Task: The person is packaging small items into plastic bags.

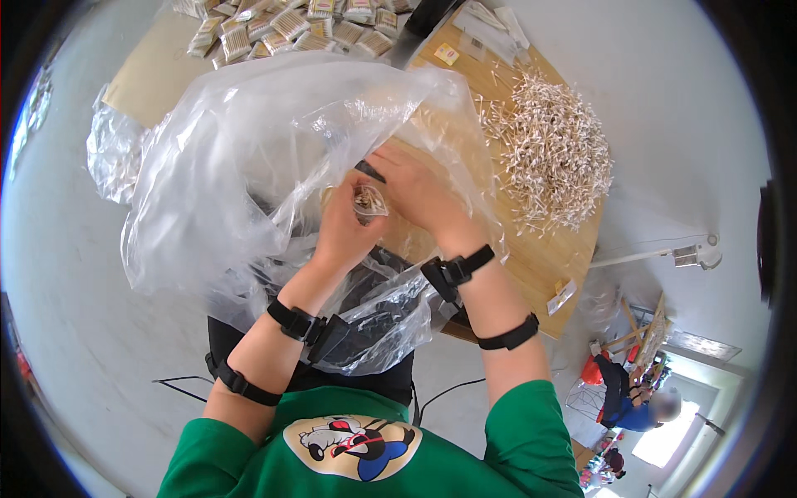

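Observation:
My left hand point(343, 226) is closed round a small clear plastic pouch point(368, 202) with cotton swabs in it; the tips show at its round mouth. Just to the right, my right hand point(418, 189) is bent inward, close to the pouch, beside a short black strip point(370, 171). Its fingertips are mostly hidden, so I cannot tell whether they grip anything. A large clear plastic bag point(224, 158) spreads round both hands, and its lower folds hang over my lap. To the right, a big heap of loose cotton swabs point(554, 153) lies on the wooden table point(531, 270).
Many packed swab bundles point(290, 25) lie at the far side. A crumpled clear bag point(114, 149) is at the left. A small yellow card point(447, 55) and a white slip point(562, 297) rest on the table. Another person point(635, 398) is at the far right.

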